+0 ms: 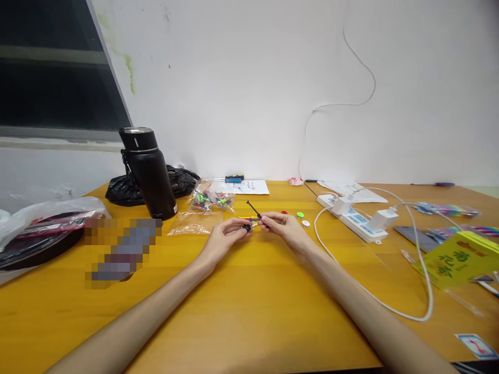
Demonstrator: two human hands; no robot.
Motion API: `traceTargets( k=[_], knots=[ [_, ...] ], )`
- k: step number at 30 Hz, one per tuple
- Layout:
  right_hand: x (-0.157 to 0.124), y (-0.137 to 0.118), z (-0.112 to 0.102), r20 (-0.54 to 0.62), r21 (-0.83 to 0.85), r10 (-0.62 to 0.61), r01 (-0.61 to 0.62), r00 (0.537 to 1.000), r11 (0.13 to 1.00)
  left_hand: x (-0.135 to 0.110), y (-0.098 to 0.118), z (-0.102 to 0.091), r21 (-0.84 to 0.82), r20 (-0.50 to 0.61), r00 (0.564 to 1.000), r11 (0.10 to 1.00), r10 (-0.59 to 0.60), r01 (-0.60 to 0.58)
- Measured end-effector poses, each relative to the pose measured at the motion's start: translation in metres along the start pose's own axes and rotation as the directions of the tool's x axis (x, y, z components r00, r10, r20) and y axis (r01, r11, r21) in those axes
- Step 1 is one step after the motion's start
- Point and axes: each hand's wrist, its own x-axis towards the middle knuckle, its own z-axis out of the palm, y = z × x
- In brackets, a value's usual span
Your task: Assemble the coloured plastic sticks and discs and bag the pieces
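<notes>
Fingers (pixel 238 228) of the left hand (pixel 224 236) are pinching a small black round piece (pixel 247 227) at their tips, while the right hand (pixel 283 226) is closing thumb and forefinger on the low end of a thin black rod (pixel 253 209), which is slanting up and away to the left. Both hands are meeting just above the tabletop (pixel 249 291), near its middle. A little yellow strip (pixel 246 217) is showing between them; whether it is being held or is lying there, I cannot tell.

The round piece and the rod are looking very light and stiff, probably plastic, and small enough to slip or spring out of a pinch. I judge that fingertip grips are suiting them best: the piece taken by its rim, and the rod close to the end being worked, since a hold far up its length would be letting it wobble.

Behind the hands a clear plastic bag (pixel 208 200) is lying flat, holding a jumble of small coloured parts, green and blue among them. Loose discs, one red (pixel 284 212), one green (pixel 300 214) and one white (pixel 306 223), are sitting just beside the right hand. A black flask (pixel 150 174) is standing upright with its lid on, hiding its contents, and a black bag (pixel 128 189) is slumping behind it. To the right a white power strip (pixel 353 221) is carrying two plugged chargers.
</notes>
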Motion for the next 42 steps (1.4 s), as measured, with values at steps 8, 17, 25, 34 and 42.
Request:
traceTargets(
  k=[8,17,25,34,42],
  knots=[
    [-0.005,-0.004,0.001,0.04,-0.082,-0.026,0.029,0.999,0.996,0.0,-0.002,0.002,-0.031,0.029,0.999,0.999,0.018,-0.017],
    [-0.003,0.001,0.006,0.086,-0.123,-0.099,0.109,0.991,0.986,-0.001,0.003,0.002,-0.012,0.007,1.0,1.0,0.023,-0.023],
    [-0.003,0.012,0.004,0.107,0.029,-0.001,-0.002,0.994,1.0,0.001,-0.002,0.002,-0.144,0.025,0.999,0.989,-0.022,0.026],
    [-0.004,0.008,0.007,0.131,0.033,0.006,-0.01,0.991,0.999,0.002,-0.004,0.002,-0.13,0.026,0.999,0.99,-0.043,0.046],
    [-0.003,0.008,0.005,0.067,0.044,-0.04,0.037,0.997,0.998,0.001,-0.003,0.002,-0.11,0.051,0.999,0.994,-0.014,0.019]
  ],
)
